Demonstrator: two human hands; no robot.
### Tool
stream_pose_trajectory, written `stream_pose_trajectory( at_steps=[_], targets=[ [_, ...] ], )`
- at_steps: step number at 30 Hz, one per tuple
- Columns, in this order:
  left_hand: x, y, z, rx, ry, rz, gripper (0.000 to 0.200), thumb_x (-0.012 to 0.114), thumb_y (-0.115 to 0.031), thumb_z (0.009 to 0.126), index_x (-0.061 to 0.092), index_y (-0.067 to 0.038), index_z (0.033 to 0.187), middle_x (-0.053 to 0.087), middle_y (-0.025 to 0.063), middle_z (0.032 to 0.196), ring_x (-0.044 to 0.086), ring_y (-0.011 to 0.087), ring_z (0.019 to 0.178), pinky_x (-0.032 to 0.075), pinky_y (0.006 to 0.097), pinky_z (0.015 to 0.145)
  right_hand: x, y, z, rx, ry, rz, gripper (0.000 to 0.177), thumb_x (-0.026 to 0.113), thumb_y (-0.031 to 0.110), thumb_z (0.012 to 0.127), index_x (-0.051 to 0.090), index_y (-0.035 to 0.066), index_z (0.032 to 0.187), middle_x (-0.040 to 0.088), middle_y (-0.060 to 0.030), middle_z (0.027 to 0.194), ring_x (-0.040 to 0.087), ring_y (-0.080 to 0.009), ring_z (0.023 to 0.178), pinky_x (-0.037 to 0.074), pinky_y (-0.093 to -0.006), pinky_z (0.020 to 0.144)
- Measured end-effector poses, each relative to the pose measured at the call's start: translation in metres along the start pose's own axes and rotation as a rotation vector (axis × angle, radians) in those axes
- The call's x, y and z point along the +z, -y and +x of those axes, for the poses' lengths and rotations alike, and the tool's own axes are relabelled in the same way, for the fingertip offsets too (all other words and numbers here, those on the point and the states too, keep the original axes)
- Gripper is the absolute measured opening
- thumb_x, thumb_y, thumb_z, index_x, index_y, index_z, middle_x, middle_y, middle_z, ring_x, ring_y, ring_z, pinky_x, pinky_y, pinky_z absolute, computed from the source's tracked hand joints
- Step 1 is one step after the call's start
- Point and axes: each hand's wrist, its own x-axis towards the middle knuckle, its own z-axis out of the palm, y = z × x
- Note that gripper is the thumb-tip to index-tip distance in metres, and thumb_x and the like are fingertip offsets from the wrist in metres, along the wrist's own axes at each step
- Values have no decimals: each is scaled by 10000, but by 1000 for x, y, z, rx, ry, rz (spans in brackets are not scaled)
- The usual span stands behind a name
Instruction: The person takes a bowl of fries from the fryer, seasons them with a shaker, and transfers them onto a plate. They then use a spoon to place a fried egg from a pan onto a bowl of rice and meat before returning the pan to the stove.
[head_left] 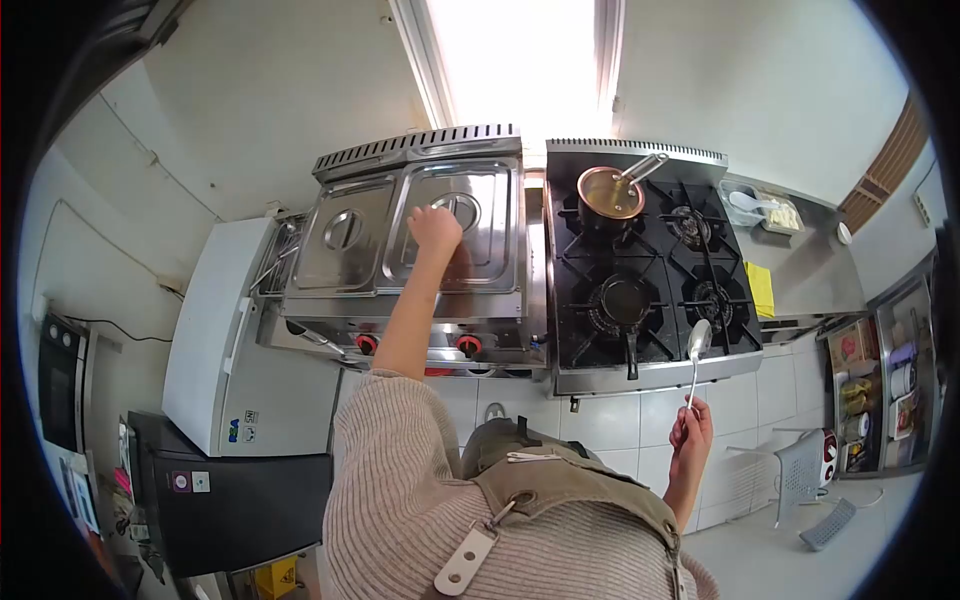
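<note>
My left hand (435, 232) is over the right-hand steel lid (485, 255) of the countertop unit, by its recessed handle (460, 211). Its fingers are curled; whether they grip the handle is hidden, and the lid lies flat. My right hand (690, 432) is closed around the handle of a large metal spoon (700, 342), held bowl up in front of the stove's right side. A small black frying pan (625, 299) sits on the front left burner. Behind it, a saucepan (611, 194) with a metal handle stands on the back left burner.
Another steel lid (344, 232) lies to the left, above red knobs (367, 345). Right of the black stove (660, 262) are a yellow cloth (759, 289), a plastic tub (740, 202) and a tray of pale food (783, 216). A white freezer (215, 330) stands at left, a chair (803, 474) at right.
</note>
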Motion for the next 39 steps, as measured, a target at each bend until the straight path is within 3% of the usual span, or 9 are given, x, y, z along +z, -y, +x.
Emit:
stream_pose_trajectory(
  at_steps=[9,12,15,19,22,25,28,31,39],
  targets=[
    [-2,14,4,98,-130,-118,180,566,-189,741,692,-66,779,618,88,969,519,279,1006,407,420,841,18,-5,15,1,55,-37,214,450,63,894,490,55,1104,477,12,759,370,-25,509,249,-163,405],
    [-13,36,22,78,-179,-239,154,608,-235,726,702,-140,804,647,65,869,586,289,890,452,435,771,24,-6,20,3,92,-45,214,454,63,894,493,54,1104,482,7,770,372,-28,511,252,-163,406],
    [-41,83,27,15,-315,-435,170,630,-266,710,698,-200,851,670,61,812,636,277,762,489,423,680,31,-3,19,10,105,-63,212,453,63,896,494,52,1104,484,6,770,372,-28,512,255,-161,407],
    [-9,195,53,-195,-371,-232,229,663,-287,697,685,-178,897,675,74,834,644,267,819,499,397,701,26,-10,19,-4,81,-70,208,447,61,901,496,52,1103,484,7,767,369,-27,511,251,-161,405],
    [-5,233,50,-278,-193,-127,262,691,-297,678,681,-166,904,675,74,865,640,269,851,497,397,726,26,-12,19,5,42,-76,201,452,64,901,494,66,1098,483,14,758,362,-21,498,237,-160,397],
    [16,249,61,-245,-161,-132,247,692,-264,671,684,-159,894,671,92,875,637,269,868,493,396,744,33,-10,17,9,8,-99,201,456,67,900,488,73,1098,481,17,755,358,-16,493,225,-157,389],
    [-3,227,49,-158,-99,-82,242,700,-253,668,679,-155,889,670,99,881,635,266,875,492,392,750,43,-6,17,3,18,-109,197,457,69,897,498,73,1089,483,21,754,363,-21,498,253,-158,402],
    [25,244,65,-133,-198,-23,281,742,-271,643,671,-145,884,670,93,891,632,256,890,491,381,757,57,-4,14,0,46,-138,193,459,70,896,503,73,1084,485,23,756,363,-20,496,250,-159,402],
    [4,244,56,-146,-68,-170,205,688,-156,670,648,-145,870,663,65,820,628,272,862,484,385,743,68,-15,7,41,36,-142,173,468,94,908,511,67,1073,477,26,751,344,-9,496,232,-147,405]
  ],
)
